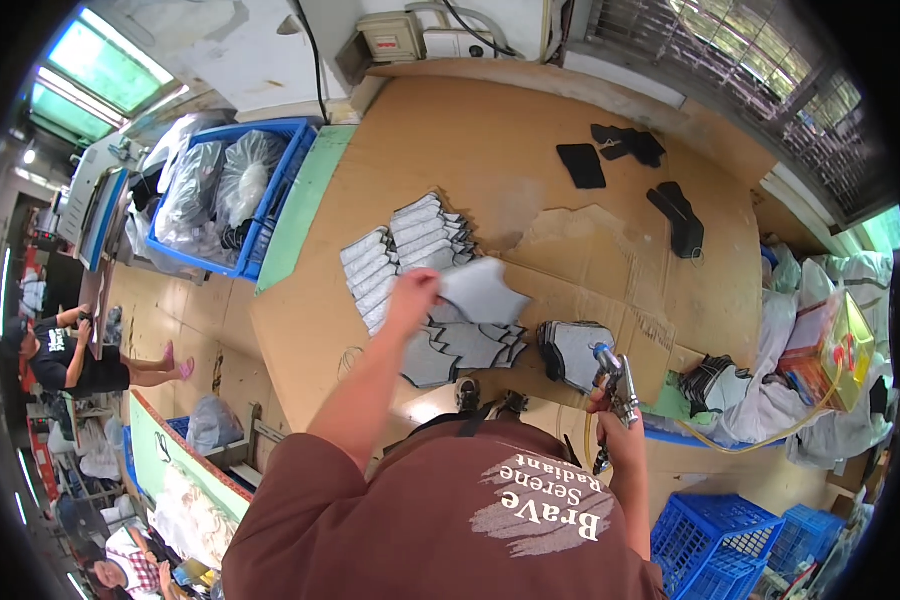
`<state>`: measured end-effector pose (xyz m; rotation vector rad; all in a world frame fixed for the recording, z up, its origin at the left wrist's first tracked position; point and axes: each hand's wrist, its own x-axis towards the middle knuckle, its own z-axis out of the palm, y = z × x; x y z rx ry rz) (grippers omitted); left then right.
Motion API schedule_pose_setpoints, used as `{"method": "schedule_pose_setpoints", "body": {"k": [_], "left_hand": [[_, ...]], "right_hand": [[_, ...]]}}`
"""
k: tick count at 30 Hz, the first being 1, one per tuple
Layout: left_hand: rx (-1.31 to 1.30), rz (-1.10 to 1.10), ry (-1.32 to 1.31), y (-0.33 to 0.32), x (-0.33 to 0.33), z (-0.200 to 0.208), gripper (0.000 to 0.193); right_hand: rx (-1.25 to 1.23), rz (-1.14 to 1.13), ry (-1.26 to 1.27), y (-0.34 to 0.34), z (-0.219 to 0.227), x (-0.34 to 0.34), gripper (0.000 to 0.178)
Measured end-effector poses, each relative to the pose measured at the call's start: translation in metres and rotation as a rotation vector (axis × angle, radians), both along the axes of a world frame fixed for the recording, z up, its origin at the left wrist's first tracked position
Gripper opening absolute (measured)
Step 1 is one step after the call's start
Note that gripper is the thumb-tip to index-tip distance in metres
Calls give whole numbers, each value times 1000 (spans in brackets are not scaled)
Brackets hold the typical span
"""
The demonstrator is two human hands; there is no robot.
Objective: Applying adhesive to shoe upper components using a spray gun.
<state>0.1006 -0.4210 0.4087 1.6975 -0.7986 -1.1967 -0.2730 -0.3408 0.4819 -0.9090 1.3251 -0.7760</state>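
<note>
My left hand (415, 294) pinches the edge of a light grey cut fabric piece (484, 291), which is lifted and slightly smeared by motion. Under and around it lie overlapping rows of similar grey pieces with dark edges (368, 270); more of them fan out nearer my body (438, 358). My right hand (618, 428) is wrapped round a metal spray gun (620, 385) with a hose attached. The gun's nozzle is over a small stack of grey pieces (572, 352) at the near edge of the table.
Brown cardboard covers the table (450, 130). Black cut pieces (678, 218) lie at its far right. A blue crate (300, 160) with plastic bags stands left. A yellow-sided clear box (838, 350) and a yellow hose (770, 437) are at right. A person (55, 350) stands far left.
</note>
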Motion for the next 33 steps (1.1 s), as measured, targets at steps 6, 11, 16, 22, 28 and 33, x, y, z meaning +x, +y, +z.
{"method": "schedule_pose_setpoints", "body": {"k": [6, 11, 16, 22, 28, 33], "left_hand": [[4, 350, -3, 14, 154, -26, 12], [77, 361, -145, -3, 185, -48, 17], [141, 255, -965, -6, 183, -70, 22], [-182, -45, -503, -12, 13, 2, 11], [-398, -539, -310, 5, -126, 20, 17], [-339, -549, -313, 3, -152, 21, 25]], "right_hand": [[52, 82, 51, -1, -3, 3, 37], [63, 92, 85, 1, -6, 5, 40], [67, 111, 38, -5, 3, 15, 39], [76, 30, 19, -5, 10, 25, 31], [34, 49, 16, -2, -2, 25, 27], [7, 39, 26, -1, -6, 26, 27]]}}
